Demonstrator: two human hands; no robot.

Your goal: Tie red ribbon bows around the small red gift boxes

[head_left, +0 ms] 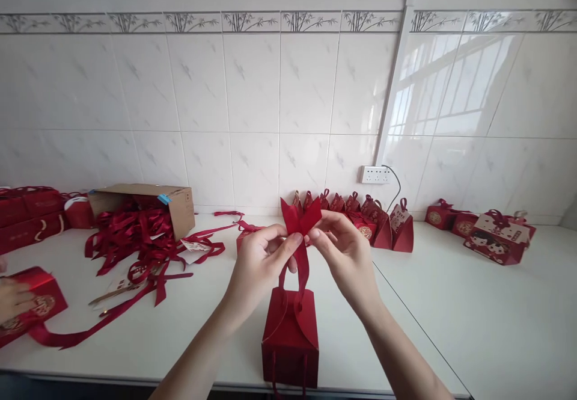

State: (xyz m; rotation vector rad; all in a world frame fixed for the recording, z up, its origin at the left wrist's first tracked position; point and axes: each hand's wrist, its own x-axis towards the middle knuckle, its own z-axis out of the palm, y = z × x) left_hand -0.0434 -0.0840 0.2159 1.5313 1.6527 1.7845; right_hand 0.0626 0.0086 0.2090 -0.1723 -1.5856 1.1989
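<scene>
A small dark red gift box (290, 340) stands near the front edge of the white counter (202, 322). A red ribbon (300, 219) rises from its top, its two notched ends fanning out above my fingers. My left hand (261, 267) pinches the ribbon from the left, fingers closed on it. My right hand (342, 249) pinches it from the right, thumb and forefinger together. Both hands hover just above the box.
A tipped cardboard carton (175, 201) spills a tangle of red ribbons (139, 237) at left. Finished red boxes (378, 219) line the tiled wall, with more boxes (491, 231) at right and red cartons (27, 213) at far left. Another person's hand (11, 298) holds a red box (38, 301) at the left edge.
</scene>
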